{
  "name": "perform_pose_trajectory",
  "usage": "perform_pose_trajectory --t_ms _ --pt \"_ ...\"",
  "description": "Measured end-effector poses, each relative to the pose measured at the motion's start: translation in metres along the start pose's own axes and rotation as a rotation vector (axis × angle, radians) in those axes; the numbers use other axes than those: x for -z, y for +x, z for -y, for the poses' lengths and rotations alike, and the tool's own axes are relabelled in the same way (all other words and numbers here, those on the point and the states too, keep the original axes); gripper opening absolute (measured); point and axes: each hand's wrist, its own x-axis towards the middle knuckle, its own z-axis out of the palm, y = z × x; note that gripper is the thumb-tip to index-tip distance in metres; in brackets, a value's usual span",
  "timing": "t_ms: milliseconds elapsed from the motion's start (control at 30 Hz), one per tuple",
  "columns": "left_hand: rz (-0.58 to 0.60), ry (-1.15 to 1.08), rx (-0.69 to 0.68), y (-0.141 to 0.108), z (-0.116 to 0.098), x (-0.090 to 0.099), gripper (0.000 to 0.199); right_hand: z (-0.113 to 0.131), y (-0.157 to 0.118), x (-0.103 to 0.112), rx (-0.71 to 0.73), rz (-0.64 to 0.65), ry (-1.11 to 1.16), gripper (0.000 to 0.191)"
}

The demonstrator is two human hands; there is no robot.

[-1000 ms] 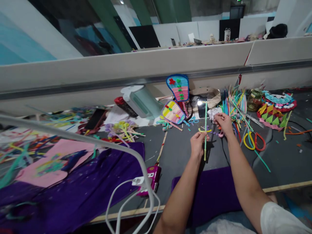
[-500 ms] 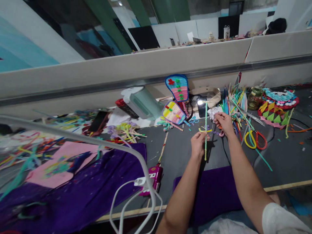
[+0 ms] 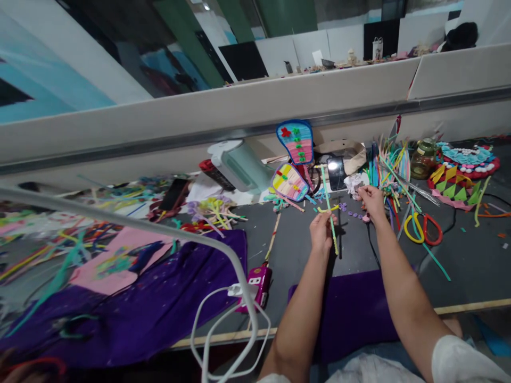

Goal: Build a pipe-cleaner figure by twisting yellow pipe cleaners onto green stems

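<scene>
A light green pipe cleaner [image 3: 326, 190] is pinched in my left hand [image 3: 320, 232]. It leans with its top to the left, and a short yellow pipe cleaner [image 3: 324, 209] crosses it at my fingertips. My right hand [image 3: 372, 204] is closed in a pinch beside a pale, crumpled white-lavender bunch [image 3: 354, 184]. Whether its fingers grip that bunch or something smaller I cannot tell. Small purple pieces [image 3: 351, 214] lie on the table between the two hands. Behind them stand two decorated panels, one blue and pink [image 3: 296, 142], the other yellow and cream [image 3: 289, 182].
Scissors [image 3: 423, 229] with yellow and red handles lie right of my right hand. Farther back are pipe cleaners [image 3: 399, 165], a glass jar [image 3: 423, 159] and a phone [image 3: 336, 173]. Leftward are a pale green pitcher [image 3: 243, 166], a magenta power strip [image 3: 261, 284] and purple cloth [image 3: 159, 303].
The green pipe cleaner has gone from upright to leaning left at the top. My right hand stays pinched by the pale bunch. The whole view has shifted slightly.
</scene>
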Motion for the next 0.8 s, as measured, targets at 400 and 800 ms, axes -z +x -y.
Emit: perform_pose_trajectory --t_ms 400,800 --pt "0.032 -0.018 -0.027 -0.001 0.003 -0.001 0.027 0.006 -0.028 -0.033 -0.117 0.492 -0.023 0.027" --pt "0.012 0.004 -0.067 0.0 0.007 -0.003 0.031 0.002 -0.029 -0.039 -0.068 0.415 -0.018 0.02"
